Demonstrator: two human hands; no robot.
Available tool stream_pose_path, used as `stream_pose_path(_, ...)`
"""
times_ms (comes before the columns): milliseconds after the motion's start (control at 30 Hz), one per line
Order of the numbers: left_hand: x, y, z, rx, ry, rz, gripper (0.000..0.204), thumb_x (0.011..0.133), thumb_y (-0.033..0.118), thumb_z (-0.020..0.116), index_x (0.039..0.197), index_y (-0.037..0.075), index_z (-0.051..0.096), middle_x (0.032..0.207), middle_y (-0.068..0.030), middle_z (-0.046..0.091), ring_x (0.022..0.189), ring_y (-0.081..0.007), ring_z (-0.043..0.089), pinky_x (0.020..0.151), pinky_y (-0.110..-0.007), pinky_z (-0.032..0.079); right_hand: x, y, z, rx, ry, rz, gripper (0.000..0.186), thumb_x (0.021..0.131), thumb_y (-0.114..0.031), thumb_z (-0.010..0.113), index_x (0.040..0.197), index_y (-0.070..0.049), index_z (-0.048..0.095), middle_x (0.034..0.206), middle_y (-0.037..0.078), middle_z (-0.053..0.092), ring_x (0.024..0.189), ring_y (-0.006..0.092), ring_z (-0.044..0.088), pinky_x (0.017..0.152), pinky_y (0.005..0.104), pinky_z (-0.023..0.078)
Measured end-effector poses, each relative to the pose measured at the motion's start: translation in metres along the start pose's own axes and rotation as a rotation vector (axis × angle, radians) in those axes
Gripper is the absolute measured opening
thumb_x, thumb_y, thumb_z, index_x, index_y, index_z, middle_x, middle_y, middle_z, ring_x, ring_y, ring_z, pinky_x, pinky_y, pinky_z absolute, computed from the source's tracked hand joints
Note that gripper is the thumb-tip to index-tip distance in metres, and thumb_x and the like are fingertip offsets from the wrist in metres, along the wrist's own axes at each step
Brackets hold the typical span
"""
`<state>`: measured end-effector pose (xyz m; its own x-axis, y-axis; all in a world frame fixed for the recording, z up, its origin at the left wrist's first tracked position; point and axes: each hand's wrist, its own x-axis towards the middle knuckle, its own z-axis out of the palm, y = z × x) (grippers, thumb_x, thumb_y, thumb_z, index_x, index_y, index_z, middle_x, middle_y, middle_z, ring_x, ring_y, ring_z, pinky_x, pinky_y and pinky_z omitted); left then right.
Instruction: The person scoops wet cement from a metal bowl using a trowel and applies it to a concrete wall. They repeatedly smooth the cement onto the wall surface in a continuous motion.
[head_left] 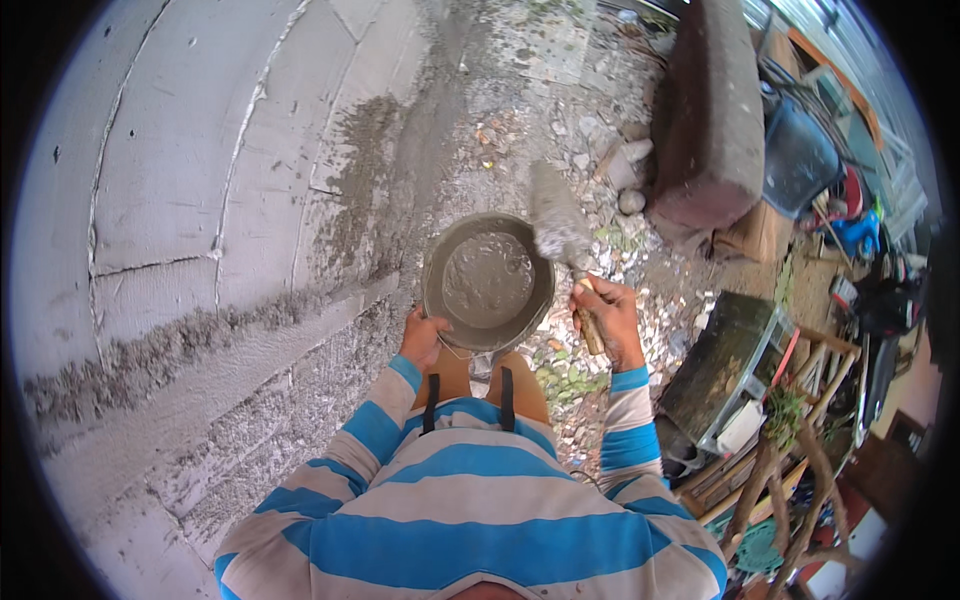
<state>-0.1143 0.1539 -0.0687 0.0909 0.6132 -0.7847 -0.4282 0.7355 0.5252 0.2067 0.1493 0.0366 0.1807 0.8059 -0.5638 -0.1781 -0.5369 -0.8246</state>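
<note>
My left hand (424,336) is closed on the near left rim of a round dark bucket (432,282). Wet grey mortar (488,278) lies inside it. In my right hand (612,318) is a trowel (558,215), gripped by its wooden handle. The trowel's blade points away from me, just beyond the bucket's right rim, and is smeared with grey mortar. To my left rises a wall of large pale blocks (170,150), with a dark damp patch of mortar (358,160) on its surface.
A rough ledge (200,420) runs along the wall's foot. Rubble and stones (625,175) cover the ground ahead. At the right stand a big concrete block (705,110), a blue container (800,155), a dark box (722,365), and piled branches and wood (780,490).
</note>
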Motion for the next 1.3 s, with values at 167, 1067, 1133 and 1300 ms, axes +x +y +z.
stream_pose_path(167,0.026,0.015,-0.036,0.059,0.064,-0.029,0.057,0.072,-0.018,0.052,0.127,-0.004,0.053,0.111,-0.0133,0.066,0.099,-0.0287,0.066,0.086,-0.038,0.056,0.117,0.010,0.063,-0.295,0.384,-0.186,0.030,0.085,-0.016,0.075,0.100,0.009,0.071,0.063,0.008,0.062,0.056,0.0119,0.056,0.053,0.0310,0.047)
stream_pose_path(1067,0.099,0.101,0.058,0.325,0.023,0.013,0.052,0.074,-0.016,0.051,0.123,-0.003,0.056,0.097,-0.0111,0.067,0.079,-0.0203,0.065,0.069,-0.033,0.055,0.232,-0.016,0.012,-1.122,-0.651,-0.379,0.021,0.080,-0.017,0.070,0.083,0.004,0.068,0.077,0.022,0.068,0.072,0.0323,0.070,0.061,0.0424,0.054)
stream_pose_path(1133,0.093,0.108,0.094,0.287,0.054,0.037,0.049,0.074,-0.015,0.051,0.121,-0.003,0.057,0.094,-0.0105,0.067,0.077,-0.0191,0.065,0.068,-0.032,0.055,0.244,-0.017,-0.015,-0.859,-0.747,-0.094,0.021,0.080,-0.015,0.071,0.084,0.005,0.068,0.073,0.016,0.066,0.066,0.0243,0.066,0.057,0.0383,0.052)
stream_pose_path(1300,0.094,0.108,0.120,0.231,0.047,-0.005,0.044,0.074,-0.015,0.053,0.115,-0.002,0.058,0.089,-0.0102,0.066,0.077,-0.0195,0.065,0.068,-0.033,0.055,0.240,-0.045,-0.068,-0.529,-0.788,0.195,0.022,0.081,-0.012,0.073,0.091,0.007,0.070,0.072,0.003,0.064,0.062,0.0108,0.057,0.055,0.0308,0.048)
